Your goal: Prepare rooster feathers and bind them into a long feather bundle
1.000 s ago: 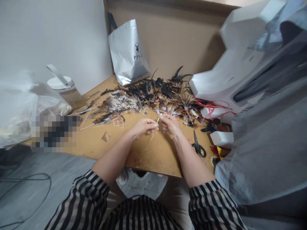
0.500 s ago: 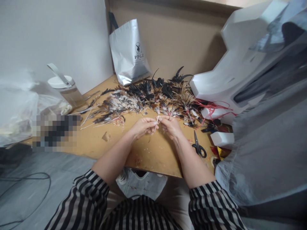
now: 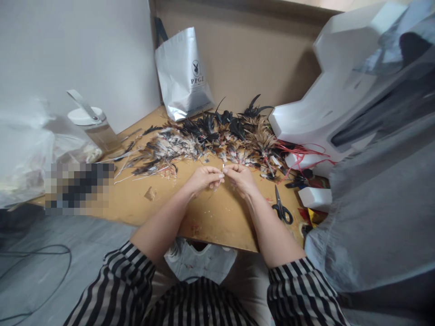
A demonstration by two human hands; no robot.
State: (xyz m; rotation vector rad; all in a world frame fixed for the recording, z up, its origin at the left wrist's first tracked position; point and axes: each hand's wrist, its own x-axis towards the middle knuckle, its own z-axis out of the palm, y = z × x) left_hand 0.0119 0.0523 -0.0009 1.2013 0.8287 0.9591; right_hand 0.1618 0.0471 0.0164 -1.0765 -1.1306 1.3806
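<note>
Over the middle of the tabletop, my left hand and my right hand meet fingertip to fingertip. Between them is a thin white strip, perhaps a quill or a thread; its exact kind is too small to tell. Both thumbs and forefingers are pinched on it, and its lower end shows faintly under the fingers. Just beyond the hands lies a pile of feathers in black, brown and white, some tied in bunches. Black-handled scissors rest to the right of my right forearm.
A silver bag stands behind the feathers. At the left are a lidded bottle and clear plastic bags. Red ties and white foam pieces lie at the right, near a grey cloth. The table's front edge is close to me.
The fingertips have shifted slightly around the white strip, and less of it shows below them. Everything else stays where it was.
</note>
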